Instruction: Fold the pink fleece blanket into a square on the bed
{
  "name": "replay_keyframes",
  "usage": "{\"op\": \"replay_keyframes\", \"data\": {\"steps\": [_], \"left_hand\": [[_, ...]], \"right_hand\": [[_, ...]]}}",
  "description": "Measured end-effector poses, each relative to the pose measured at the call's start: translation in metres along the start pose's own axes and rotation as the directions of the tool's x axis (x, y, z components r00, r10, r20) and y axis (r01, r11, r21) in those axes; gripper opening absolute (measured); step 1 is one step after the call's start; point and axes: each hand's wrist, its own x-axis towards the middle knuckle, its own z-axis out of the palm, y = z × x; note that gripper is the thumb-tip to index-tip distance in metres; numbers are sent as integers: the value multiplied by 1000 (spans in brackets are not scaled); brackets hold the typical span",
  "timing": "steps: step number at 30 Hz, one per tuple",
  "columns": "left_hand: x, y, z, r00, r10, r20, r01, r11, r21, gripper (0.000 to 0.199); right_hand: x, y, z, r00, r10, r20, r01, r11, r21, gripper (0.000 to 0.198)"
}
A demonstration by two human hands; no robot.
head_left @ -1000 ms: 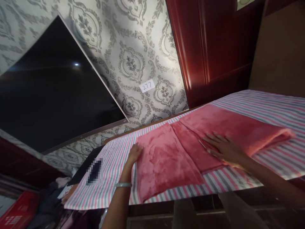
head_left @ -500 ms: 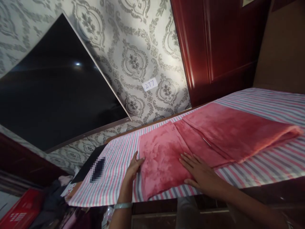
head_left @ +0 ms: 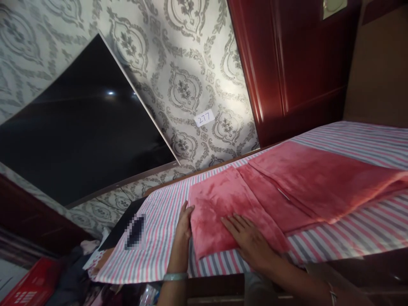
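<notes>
Head view: patterned wallpaper (head_left: 191, 55), a dark television (head_left: 79, 140) and a red wooden door (head_left: 287, 63) back a striped sheet (head_left: 159, 225). A pink blanket (head_left: 287, 187) lies folded on it. The left hand (head_left: 184, 223) rests open at its left edge; the right hand (head_left: 250, 240) presses flat on its near corner.

Left hand (head_left: 185, 223): fingers together, extended forward, palm facing inward, edge-on.
Left wrist: straight, ringed by a pale bangle (head_left: 175, 276).
Right hand (head_left: 250, 238): flat, palm down, fingers spread.
Right forearm: angles in from lower right, bracelet (head_left: 332, 293) at wrist.
</notes>
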Motion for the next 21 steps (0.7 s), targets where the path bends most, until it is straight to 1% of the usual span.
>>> {"op": "replay_keyframes", "data": {"steps": [2,3,6,8,9,11,13,14,16,17,18,19,20,21], "left_hand": [[4,-2,-1,993,-115,35,120,956,-269,63],[6,-2,-1,987,-149,53,158,922,-354,66],[14,5,1,985,-155,70,170,870,-463,78],[20,13,5,985,-152,77,170,835,-524,87],[24,20,7,986,-143,82,164,827,-537,90],[31,38,11,992,-82,92,119,833,-541,93],[40,67,14,996,27,81,19,853,-522,92],[44,87,18,993,97,64,-52,866,-497,90],[51,134,31,973,230,13,-203,884,-421,82],[53,161,43,956,292,4,-268,882,-387,79],[54,189,58,937,350,13,-323,876,-360,76],[54,216,78,912,409,34,-373,861,-344,74],[52,242,102,884,464,63,-417,841,-344,73],[49,265,129,850,514,118,-447,821,-357,74]], "right_hand": [[2,-1,-7,1000,-4,3,4,999,52,89],[3,-2,-11,1000,-5,-4,5,996,86,88],[5,-4,-24,1000,8,-12,-6,980,200,89],[6,-3,-29,999,30,-16,-24,958,285,91],[7,-2,-31,999,43,-32,-30,941,336,92],[8,1,-37,993,72,-93,-22,891,453,91],[9,4,-50,975,133,-175,-9,820,572,86],[11,6,-59,961,180,-212,-6,776,630,81],[15,10,-83,918,280,-281,20,676,737,68],[16,13,-97,889,331,-315,44,624,780,61],[17,18,-112,852,391,-349,73,571,817,55],[17,23,-125,804,461,-376,102,515,851,52],[16,31,-138,751,540,-380,125,450,884,51],[13,40,-149,687,630,-362,140,374,917,49]]}}
